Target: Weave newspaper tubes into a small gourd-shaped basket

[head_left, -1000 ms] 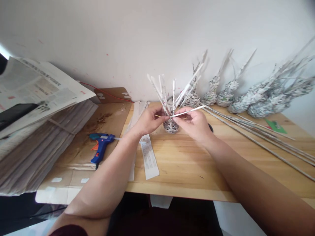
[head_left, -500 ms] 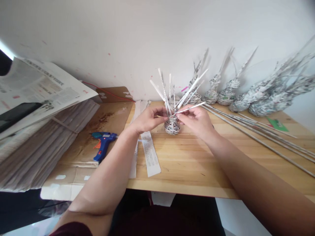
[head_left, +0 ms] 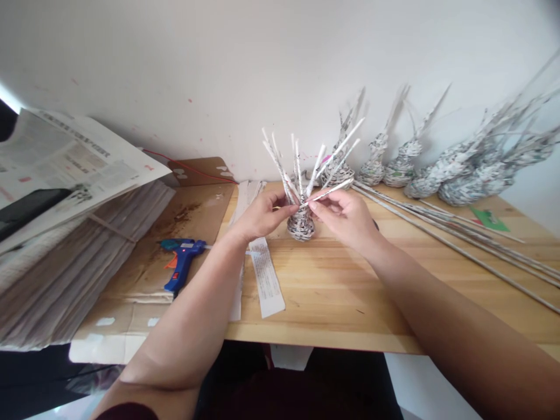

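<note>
A small round vase woven from rolled newspaper (head_left: 301,226) stands on the wooden table between my hands. Several paper tubes (head_left: 298,160) fan upward from its narrow neck. My left hand (head_left: 268,214) is closed on the left side of the neck, thumb and fingers pinching the weave. On the other side, my right hand (head_left: 343,214) pinches a paper tube (head_left: 335,190) that slants out to the right, close to where it meets the neck. The fingers partly hide the neck.
Several finished-looking woven paper vases (head_left: 406,160) line the wall at the right. Long paper rods (head_left: 455,233) lie on the table (head_left: 332,297). At left are a blue glue gun (head_left: 181,265) on cardboard, a newspaper stack (head_left: 83,256) and paper strips (head_left: 266,280).
The vase has turned and tipped slightly, so its upright tubes are spread differently. My right hand still pinches the slanting tube, and my left hand stays at the neck.
</note>
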Motion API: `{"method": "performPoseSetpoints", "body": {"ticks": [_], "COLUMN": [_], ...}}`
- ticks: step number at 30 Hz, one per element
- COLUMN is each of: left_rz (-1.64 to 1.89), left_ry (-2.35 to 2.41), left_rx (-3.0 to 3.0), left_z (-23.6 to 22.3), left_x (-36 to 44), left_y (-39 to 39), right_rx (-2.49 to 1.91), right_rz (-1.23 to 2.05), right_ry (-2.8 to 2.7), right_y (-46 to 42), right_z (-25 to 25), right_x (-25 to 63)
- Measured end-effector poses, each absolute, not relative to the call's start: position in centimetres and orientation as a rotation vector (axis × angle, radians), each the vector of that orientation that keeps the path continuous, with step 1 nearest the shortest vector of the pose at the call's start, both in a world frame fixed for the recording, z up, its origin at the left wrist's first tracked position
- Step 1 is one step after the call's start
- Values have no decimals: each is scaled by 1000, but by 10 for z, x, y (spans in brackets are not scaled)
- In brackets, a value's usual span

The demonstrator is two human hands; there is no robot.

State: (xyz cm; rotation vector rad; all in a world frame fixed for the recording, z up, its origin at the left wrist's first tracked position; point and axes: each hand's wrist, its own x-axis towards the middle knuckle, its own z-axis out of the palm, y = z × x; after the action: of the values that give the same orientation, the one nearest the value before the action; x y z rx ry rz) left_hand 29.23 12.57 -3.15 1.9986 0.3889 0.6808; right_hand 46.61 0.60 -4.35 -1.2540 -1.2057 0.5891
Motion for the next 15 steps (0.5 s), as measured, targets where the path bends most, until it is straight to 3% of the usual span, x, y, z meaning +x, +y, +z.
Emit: {"method": "performPoseSetpoints", "body": {"ticks": [15], "left_rz": [563], "left_ry": [403], "left_rx": [1699], "left_z": [-21], "left_x": [292], "left_y": [117], "right_rx": [-1263], "right_rz": [832], "right_ry": [-999], "right_y": [8], "right_z": [-40], "right_x": [462]}}
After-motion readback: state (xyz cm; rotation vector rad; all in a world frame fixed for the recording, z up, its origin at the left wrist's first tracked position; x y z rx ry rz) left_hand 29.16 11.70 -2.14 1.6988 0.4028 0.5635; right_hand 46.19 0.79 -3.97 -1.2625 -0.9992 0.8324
